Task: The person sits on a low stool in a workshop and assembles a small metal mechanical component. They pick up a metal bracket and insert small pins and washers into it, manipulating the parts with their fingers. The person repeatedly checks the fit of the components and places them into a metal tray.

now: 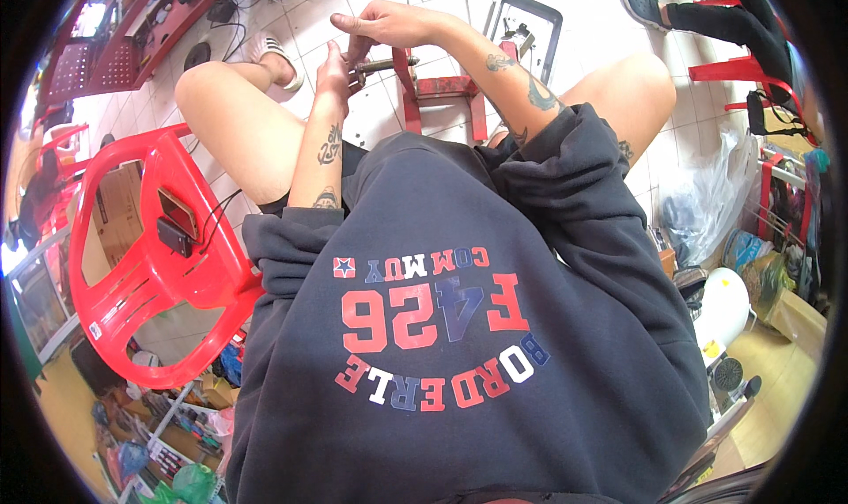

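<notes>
Dark slim metal rod (378, 65) lies at upper centre of the frame, seemingly across one upright of a red metal stand (442, 87). Left hand (333, 74) is at the rod's left end, fingers mostly hidden; grip cannot be told. Right hand (393, 24) arches above, thumb extended, fingers bent downward; hold unclear. Judgement: steady the rod with one hand, keep force along its axis.
</notes>
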Action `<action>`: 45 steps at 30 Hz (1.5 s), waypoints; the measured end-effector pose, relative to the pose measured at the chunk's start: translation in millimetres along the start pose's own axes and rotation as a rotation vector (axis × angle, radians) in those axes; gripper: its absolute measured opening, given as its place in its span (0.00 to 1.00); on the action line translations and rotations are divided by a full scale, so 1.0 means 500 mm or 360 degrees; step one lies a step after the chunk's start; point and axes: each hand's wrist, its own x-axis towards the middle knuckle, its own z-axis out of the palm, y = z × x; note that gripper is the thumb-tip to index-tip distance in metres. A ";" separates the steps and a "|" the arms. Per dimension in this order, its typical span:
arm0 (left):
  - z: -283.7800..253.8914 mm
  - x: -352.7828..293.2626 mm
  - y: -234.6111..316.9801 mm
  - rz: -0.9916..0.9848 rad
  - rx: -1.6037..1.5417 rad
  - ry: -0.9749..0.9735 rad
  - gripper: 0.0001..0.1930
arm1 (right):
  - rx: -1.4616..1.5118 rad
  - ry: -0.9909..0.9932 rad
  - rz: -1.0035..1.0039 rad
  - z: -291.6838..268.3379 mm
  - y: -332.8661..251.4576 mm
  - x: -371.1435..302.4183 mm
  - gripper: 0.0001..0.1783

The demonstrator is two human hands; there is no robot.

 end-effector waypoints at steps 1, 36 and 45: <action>0.005 -0.008 0.008 0.0063 0.0057 -0.0033 0.34 | -0.0079 0.0146 -0.0056 0.003 0.004 -0.002 0.45; 0.003 -0.010 0.010 0.0060 0.0042 -0.0123 0.29 | -0.0316 0.0212 0.0053 0.017 -0.011 -0.023 0.43; -0.031 0.018 0.017 0.0567 -0.0391 0.0129 0.25 | -0.0547 0.0128 0.0075 0.046 0.017 -0.021 0.40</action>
